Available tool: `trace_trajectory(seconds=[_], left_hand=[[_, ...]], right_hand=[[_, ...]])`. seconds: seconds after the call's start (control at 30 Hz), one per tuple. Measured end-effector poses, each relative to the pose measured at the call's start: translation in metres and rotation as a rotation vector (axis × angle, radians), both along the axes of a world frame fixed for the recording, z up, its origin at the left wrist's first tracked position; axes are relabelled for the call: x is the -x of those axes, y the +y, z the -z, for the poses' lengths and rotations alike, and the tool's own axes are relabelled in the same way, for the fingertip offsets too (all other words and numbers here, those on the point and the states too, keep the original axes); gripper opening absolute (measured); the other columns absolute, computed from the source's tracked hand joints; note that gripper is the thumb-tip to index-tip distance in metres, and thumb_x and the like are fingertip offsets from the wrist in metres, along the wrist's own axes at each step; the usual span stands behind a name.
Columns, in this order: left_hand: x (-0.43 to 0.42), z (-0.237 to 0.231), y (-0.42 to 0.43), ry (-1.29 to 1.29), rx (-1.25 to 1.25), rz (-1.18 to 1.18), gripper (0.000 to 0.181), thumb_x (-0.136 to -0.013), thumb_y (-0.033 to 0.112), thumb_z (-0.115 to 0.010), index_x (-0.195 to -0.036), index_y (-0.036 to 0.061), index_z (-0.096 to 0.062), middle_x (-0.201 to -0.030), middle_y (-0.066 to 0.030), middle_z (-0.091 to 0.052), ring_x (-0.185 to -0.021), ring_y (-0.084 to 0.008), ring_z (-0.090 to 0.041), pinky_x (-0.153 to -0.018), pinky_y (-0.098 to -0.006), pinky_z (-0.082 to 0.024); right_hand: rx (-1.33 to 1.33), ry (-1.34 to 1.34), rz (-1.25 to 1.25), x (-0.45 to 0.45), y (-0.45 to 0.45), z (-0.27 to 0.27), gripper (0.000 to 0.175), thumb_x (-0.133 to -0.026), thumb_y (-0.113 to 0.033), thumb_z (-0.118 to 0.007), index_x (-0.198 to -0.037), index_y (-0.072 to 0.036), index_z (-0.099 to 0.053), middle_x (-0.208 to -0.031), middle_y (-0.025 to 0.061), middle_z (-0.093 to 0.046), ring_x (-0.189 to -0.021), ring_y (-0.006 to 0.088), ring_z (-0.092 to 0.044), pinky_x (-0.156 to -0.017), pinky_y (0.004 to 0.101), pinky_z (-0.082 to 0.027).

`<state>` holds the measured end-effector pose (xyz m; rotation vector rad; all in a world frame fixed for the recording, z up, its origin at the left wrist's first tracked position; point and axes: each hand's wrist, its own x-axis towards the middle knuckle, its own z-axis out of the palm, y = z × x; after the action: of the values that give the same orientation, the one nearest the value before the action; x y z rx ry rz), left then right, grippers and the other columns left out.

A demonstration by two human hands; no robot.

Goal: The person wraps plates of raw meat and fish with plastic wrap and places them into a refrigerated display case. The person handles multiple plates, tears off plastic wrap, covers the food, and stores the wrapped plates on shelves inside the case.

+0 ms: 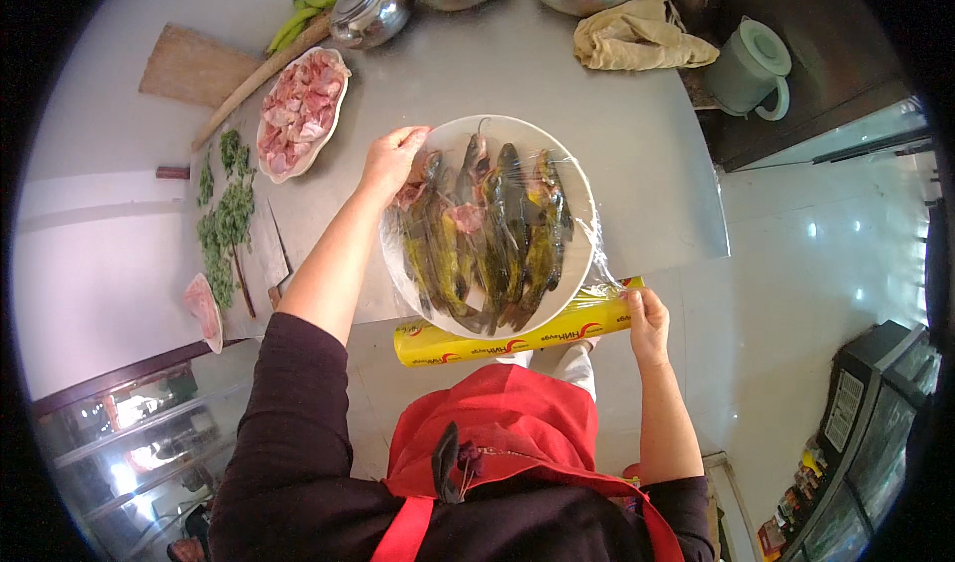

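A round white plate (492, 327) of several whole catfish (511, 211) lies in front of me, partly past the table's near edge. Clear plastic wrap (597, 252) stretches over the fish and gathers at the plate's lower right. My left hand (392, 163) grips the plate's upper left rim, or the film there; which one I cannot tell. Below the plate is a yellow box of plastic wrap (466, 347), bearing writing. My right hand (647, 319) holds its right end, with bunched film beside my fingers.
On the metal table (649, 189) are an oval plate of raw meat pieces (298, 111), leafy herbs (227, 226), a knife (272, 260), a wooden board (194, 66), a long wooden stick (254, 81), a metal kettle (371, 10) and a tan cloth (642, 34). A green pitcher (750, 70) stands at right.
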<state>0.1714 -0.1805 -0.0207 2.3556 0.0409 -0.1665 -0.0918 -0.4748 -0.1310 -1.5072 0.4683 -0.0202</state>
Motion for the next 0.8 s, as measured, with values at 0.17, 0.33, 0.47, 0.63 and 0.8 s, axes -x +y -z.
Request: trace_trajectory(seconds=[0.17, 0.33, 0.47, 0.63, 0.8], left_hand=[[-0.005, 0.021, 0.015, 0.149, 0.030, -0.058, 0.029, -0.082, 0.025, -0.057, -0.097, 0.0007, -0.061, -0.089, -0.0039, -0.063, -0.081, -0.0101, -0.054, -0.075, -0.0245, -0.041], [-0.007, 0.019, 0.012, 0.161, 0.100, -0.106, 0.029, -0.082, 0.027, -0.057, -0.095, 0.0015, -0.062, -0.084, -0.0055, -0.063, -0.076, -0.0110, -0.054, -0.071, -0.0259, -0.042], [-0.006, 0.018, 0.012, 0.168, 0.081, -0.090, 0.028, -0.081, 0.026, -0.058, -0.094, 0.0007, -0.062, -0.085, -0.0047, -0.063, -0.078, -0.0101, -0.053, -0.072, -0.0250, -0.041], [-0.005, 0.013, 0.010, 0.180, 0.014, -0.077, 0.029, -0.081, 0.026, -0.058, -0.093, -0.0002, -0.061, -0.083, -0.0047, -0.062, -0.075, -0.0100, -0.052, -0.070, -0.0247, -0.041], [-0.004, 0.012, 0.008, 0.187, 0.050, -0.104, 0.030, -0.081, 0.028, -0.057, -0.094, 0.0012, -0.062, -0.079, -0.0066, -0.063, -0.073, -0.0125, -0.054, -0.069, -0.0267, -0.042]], right_hand=[[0.272, 0.061, -0.006, -0.006, 0.004, 0.032, 0.012, -0.085, -0.008, -0.047, -0.085, -0.002, -0.057, -0.070, 0.0033, -0.058, -0.066, 0.0113, -0.050, -0.061, 0.0272, -0.042], [0.172, 0.023, 0.073, -0.020, 0.030, 0.075, 0.014, -0.079, -0.003, -0.049, -0.090, 0.003, -0.056, -0.085, 0.0066, -0.059, -0.077, 0.0136, -0.051, -0.068, 0.0299, -0.043], [0.538, -0.033, -0.117, -0.031, 0.052, 0.129, 0.023, -0.080, -0.011, -0.049, -0.099, 0.002, -0.055, -0.094, 0.0113, -0.059, -0.085, 0.0223, -0.054, -0.074, 0.0323, -0.044], [0.166, 0.316, -0.093, -0.029, 0.061, 0.186, 0.026, -0.082, -0.019, -0.049, -0.099, 0.000, -0.056, -0.092, 0.0129, -0.060, -0.082, 0.0262, -0.057, -0.071, 0.0330, -0.045], [-0.092, 0.645, 0.378, 0.020, 0.037, 0.169, 0.028, -0.083, -0.026, -0.049, -0.095, -0.002, -0.059, -0.087, 0.0129, -0.062, -0.075, 0.0272, -0.058, -0.067, 0.0338, -0.045]])
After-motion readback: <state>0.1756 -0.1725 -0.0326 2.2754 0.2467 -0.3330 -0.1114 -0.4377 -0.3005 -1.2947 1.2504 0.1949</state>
